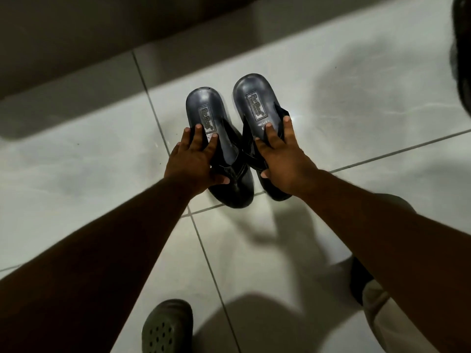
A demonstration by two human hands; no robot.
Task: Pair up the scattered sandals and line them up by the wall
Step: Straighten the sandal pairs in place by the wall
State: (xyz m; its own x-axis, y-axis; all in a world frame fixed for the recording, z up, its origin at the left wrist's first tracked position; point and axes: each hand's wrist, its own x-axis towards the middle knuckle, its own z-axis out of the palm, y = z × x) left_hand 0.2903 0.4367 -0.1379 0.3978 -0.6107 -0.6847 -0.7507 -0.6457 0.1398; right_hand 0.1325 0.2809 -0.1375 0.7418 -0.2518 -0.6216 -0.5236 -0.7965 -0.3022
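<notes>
Two dark sandals sit side by side on the pale tiled floor (pixel 331 110), heels pointing toward the wall (pixel 63 34) and toes toward the person. Only the head view is given, looking down along both forearms.

Left sandal (pixel 204 103) lies under the left hand (pixel 193 164): fingers spread across the insole just below the printed label, thumb hooked round the toe end beside the strap, so the hand is grasping it from above. Right sandal (pixel 251 98) is taken the same way by the right hand (pixel 283 159), fingers flat on the insole, thumb curled under the inner edge. Both hands are closed on their sandals, not released.

Holding each one with a flat palm probably lets the person slide and square the two together; the pair looks matched, since the labels and straps mirror each other. They lie near each other, apparently not touching at the heels, and some bare tile separates them from the wall, so pushing them forward seems the step left.

A perforated clog (pixel 165 327) shows at the bottom edge, well apart from the pair; whether it is worn or loose I cannot tell.
</notes>
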